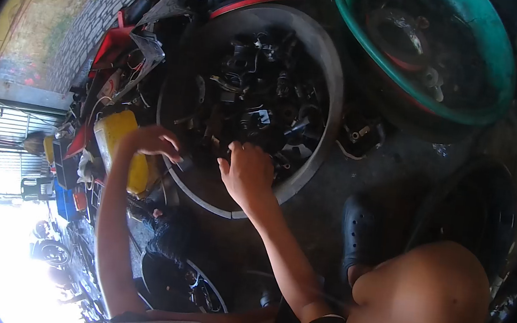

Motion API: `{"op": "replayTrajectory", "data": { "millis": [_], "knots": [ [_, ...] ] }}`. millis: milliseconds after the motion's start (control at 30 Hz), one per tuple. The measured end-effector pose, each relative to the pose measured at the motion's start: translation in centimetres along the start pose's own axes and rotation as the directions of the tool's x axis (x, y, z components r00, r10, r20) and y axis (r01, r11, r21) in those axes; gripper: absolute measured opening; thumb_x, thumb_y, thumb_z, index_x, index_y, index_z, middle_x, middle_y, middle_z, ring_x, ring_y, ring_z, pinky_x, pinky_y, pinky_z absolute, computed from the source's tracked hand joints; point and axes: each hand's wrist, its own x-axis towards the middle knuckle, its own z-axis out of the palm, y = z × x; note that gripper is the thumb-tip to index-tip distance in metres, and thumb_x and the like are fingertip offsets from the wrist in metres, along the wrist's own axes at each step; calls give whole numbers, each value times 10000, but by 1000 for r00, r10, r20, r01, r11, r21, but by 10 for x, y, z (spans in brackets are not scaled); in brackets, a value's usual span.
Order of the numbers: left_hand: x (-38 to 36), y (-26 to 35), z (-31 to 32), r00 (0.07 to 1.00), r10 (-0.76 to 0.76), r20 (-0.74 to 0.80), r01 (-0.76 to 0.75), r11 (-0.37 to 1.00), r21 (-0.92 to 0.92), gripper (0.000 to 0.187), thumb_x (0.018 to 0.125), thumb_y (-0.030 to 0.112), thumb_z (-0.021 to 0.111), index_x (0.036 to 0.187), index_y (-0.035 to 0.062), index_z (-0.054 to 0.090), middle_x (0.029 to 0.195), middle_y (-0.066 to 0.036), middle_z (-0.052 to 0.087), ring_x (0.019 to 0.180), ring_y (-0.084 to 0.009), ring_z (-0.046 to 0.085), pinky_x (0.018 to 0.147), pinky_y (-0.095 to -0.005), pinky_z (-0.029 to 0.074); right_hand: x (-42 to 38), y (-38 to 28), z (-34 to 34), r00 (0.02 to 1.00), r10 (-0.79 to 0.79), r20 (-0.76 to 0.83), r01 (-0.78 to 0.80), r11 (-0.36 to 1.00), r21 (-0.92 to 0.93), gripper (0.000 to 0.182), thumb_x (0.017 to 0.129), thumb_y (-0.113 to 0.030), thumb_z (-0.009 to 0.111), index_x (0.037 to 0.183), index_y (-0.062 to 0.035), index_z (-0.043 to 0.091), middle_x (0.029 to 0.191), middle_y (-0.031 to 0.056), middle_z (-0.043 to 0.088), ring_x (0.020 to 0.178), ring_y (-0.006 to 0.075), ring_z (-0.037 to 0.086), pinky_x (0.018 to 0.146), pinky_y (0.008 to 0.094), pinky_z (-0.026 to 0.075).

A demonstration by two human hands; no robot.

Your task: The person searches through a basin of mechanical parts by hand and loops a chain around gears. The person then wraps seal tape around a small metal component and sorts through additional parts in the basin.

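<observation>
A wide grey round tub (pixel 329 115) holds a jumble of dark metal and plastic parts (pixel 282 85), with a small pale blue-white piece (pixel 264 117) among them. Over the tub's lower left rim hangs my left hand (pixel 156 142), its fingers loosely bent and apart; a small dark piece lies just beyond the fingertips. My right hand (pixel 248 170) is over the near part of the tub with its fingers curled down. What those fingers hold, if anything, is hidden.
At the upper right stands a green basin (pixel 405 88) with parts in it. A yellow container (pixel 137 174) is beside my left forearm. Below lies a smaller round container (pixel 164 278) with parts. A dark clog (pixel 361 235) and a bare knee (pixel 427 299) are at the right.
</observation>
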Motion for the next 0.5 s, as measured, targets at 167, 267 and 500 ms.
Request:
{"op": "replayTrajectory", "data": {
  "millis": [167,267,500],
  "knots": [
    [-1,-34,-38,882,48,-469,-160,966,-202,423,699,260,677,1049,76,529,834,-72,615,763,-146,582,728,-289,443,0,12,7,992,125,-4,-123,968,-218,293,702,-250,623,893,-43,539,861,110,527,843,253,518,716,366,411],
    [-15,3,-39,836,7,-549,24,998,50,477,692,319,656,1083,89,508,791,-95,623,781,-221,598,708,-326,450,5,19,13,991,113,-72,-128,952,-277,312,699,-236,625,925,-45,528,890,106,511,848,253,518,709,373,408],
    [3,31,-29,906,65,-419,35,974,225,497,668,415,638,1071,143,535,1013,-88,582,963,-252,543,807,-402,383,57,-22,-26,996,-63,63,80,944,-321,313,695,-232,625,936,-51,542,909,131,551,834,273,559,721,392,428]
  ]
}}
